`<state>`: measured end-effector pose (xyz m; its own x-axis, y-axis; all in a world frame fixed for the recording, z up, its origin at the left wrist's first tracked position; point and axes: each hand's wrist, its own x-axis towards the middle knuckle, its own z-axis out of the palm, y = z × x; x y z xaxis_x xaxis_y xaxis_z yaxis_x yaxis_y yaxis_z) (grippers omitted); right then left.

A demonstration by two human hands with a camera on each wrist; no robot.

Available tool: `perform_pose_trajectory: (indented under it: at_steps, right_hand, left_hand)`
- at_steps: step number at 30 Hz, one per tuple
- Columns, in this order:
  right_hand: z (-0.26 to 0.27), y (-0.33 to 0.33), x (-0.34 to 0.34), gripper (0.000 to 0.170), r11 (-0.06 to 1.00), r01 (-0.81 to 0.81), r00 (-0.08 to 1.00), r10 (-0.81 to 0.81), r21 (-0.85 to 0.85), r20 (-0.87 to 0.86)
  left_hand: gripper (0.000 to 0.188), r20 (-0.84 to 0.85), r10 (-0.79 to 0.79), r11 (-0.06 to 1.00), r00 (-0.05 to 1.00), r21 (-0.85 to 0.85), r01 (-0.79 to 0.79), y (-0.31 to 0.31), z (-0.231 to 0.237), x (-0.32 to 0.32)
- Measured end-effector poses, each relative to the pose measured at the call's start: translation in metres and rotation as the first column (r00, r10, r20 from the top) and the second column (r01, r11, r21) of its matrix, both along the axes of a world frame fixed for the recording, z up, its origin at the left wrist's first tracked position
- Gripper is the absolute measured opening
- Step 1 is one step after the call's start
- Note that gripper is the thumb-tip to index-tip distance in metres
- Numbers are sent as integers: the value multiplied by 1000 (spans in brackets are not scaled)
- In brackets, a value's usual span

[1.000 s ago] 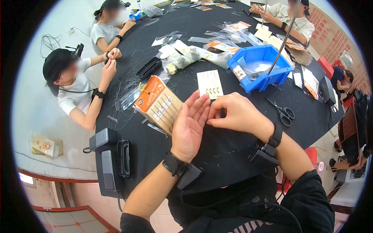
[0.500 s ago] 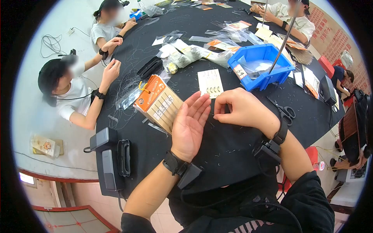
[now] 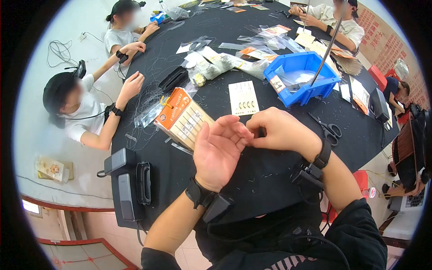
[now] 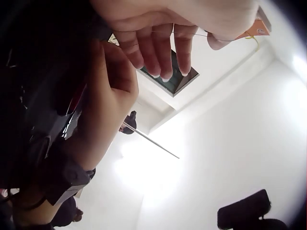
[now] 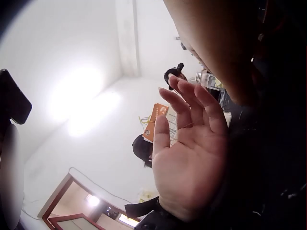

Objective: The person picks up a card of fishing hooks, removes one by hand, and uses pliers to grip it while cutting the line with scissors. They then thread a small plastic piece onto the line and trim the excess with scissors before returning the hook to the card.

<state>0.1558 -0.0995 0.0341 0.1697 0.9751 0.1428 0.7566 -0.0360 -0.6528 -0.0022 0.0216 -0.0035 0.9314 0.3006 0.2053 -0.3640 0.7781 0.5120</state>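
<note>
Palm up and fingers slightly bent, the left hand (image 3: 220, 150) lies beside the right hand (image 3: 283, 130), whose thumb and index finger pinch together near the left fingertips. In the left wrist view a thin line (image 4: 206, 35) crosses the left fingers (image 4: 165, 57) and runs toward the right hand (image 4: 108, 96); its pinched end is too small to make out. A white card with several small dark hooks (image 3: 243, 96) lies beyond the hands. Left of them stands a stack of orange-topped "Fishing Hooks" cards (image 3: 182, 118) with a yellow tie.
A blue bin (image 3: 301, 92) holding plastic bags stands behind the right hand, with black scissors (image 3: 330, 130) at its right. A jar (image 3: 195, 74), plastic packets and loose line lie farther back. Black devices (image 3: 128, 180) sit at the left edge. Other people sit around the table.
The left hand has turned and its fingers have bent inward. My right hand drew back to the right, then came in again close to the left fingertips. The card stack stands where it was.
</note>
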Motion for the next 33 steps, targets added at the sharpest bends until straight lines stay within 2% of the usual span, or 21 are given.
perform_pose_trajectory:
  at_steps: [4,7,13,19,22,25,28,33]
  right_hand:
    - [3,1,-1,11,997,-77,995,78,13,-60]
    - [3,2,-3,9,986,-158,975,165,58,-150]
    - [4,5,-10,10,967,-207,938,238,146,-250]
    - [6,6,-18,9,970,-120,976,154,211,-153]
    - [6,6,-18,9,951,-93,985,130,296,-111]
    - [8,6,-22,10,903,-65,997,80,425,-18]
    - [7,5,-26,12,878,-83,994,39,472,104]
    - [6,5,-31,14,871,-106,990,46,480,135]
  left_hand:
    - [56,-30,-9,999,1000,47,10,-5,14,-3]
    - [54,2,-20,1000,1000,18,20,-1,17,-5]
    - [48,69,-73,994,995,-81,79,10,19,-10]
    - [41,73,89,995,993,-52,-86,8,26,-9]
    - [39,44,211,976,976,-70,-208,3,26,-7]
    - [40,-1,261,961,965,-95,-260,1,26,-7]
    - [40,-21,252,959,967,-125,-253,0,25,-8]
    - [43,-6,244,951,970,-196,-240,4,21,-10]
